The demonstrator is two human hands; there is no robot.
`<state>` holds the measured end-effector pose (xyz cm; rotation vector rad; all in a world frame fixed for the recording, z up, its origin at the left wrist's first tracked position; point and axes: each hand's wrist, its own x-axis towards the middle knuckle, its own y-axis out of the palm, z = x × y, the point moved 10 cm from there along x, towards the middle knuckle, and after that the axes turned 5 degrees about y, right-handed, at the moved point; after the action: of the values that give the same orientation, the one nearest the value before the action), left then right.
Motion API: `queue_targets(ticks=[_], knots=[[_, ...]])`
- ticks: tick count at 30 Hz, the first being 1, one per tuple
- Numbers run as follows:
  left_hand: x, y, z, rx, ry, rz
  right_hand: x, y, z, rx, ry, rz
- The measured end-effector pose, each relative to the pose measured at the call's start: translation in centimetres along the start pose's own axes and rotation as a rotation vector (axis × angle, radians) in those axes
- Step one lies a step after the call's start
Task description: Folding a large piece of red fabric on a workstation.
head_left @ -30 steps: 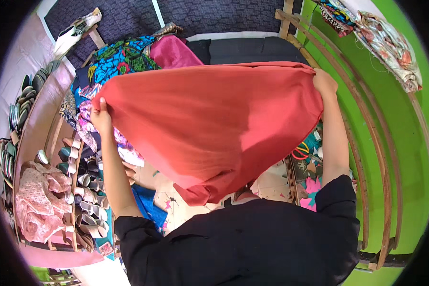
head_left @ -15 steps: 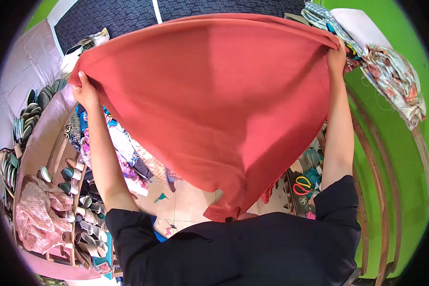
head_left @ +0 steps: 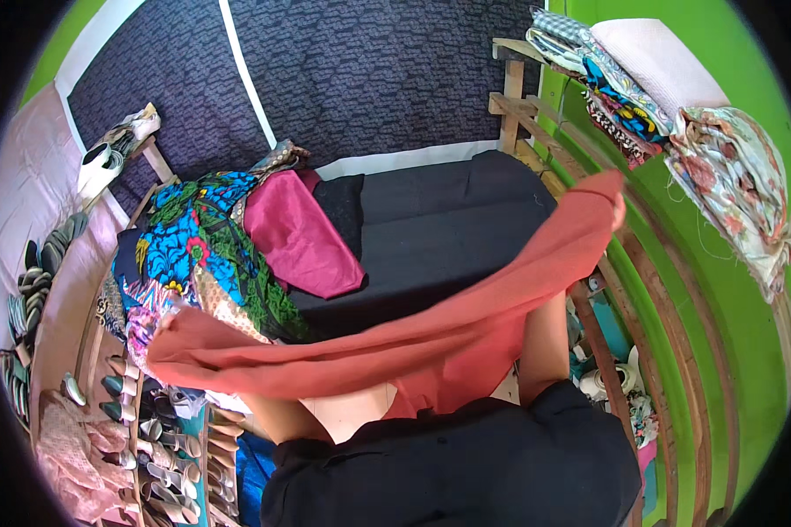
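A coral-red cloth point(head_left: 395, 342) hangs stretched between my two hands, sagging low across my front. Its left end is gripped by my left hand point(head_left: 172, 314), of which only a little shows above the fabric. At the raised right end, the fingers of my right hand point(head_left: 619, 212) are closed on the cloth's edge; the rest of that hand is hidden behind it. Beyond the cloth lies a black-covered surface point(head_left: 448, 211). A folded magenta cloth point(head_left: 303, 233) rests there, beside a heap of blue and green patterned fabric point(head_left: 202, 233).
Wooden racks with several shoes point(head_left: 163, 474) stand at the left, near a pink lacy cloth point(head_left: 70, 448). Wooden rails point(head_left: 677, 351) run along the green wall at the right, with folded fabrics point(head_left: 729, 167) on top. Dark patterned panels point(head_left: 395, 79) close off the back.
The red cloth, spread wide and high before, has come down into a narrow sagging band. Both hands have lowered, the left furthest, uncovering the black surface and the fabrics behind.
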<state>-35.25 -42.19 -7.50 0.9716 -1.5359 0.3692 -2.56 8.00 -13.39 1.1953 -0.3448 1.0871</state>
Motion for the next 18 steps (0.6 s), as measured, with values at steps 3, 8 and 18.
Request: queue_targets(ticks=[3,8,18], knots=[[-2.6,-2.2,-5.9,-0.030,-0.041,0.027,-1.3,5.5,-2.6,0.136,0.165,0.166],[-3.5,5.2,-12.1,-0.044,-0.135,0.065,-8.7,15.1,-2.3,0.383,0.442,0.477],[-8.9,7.4,-16.1,-0.184,-0.351,0.175,-20.2,20.8,3.8,1.016,1.175,0.776]])
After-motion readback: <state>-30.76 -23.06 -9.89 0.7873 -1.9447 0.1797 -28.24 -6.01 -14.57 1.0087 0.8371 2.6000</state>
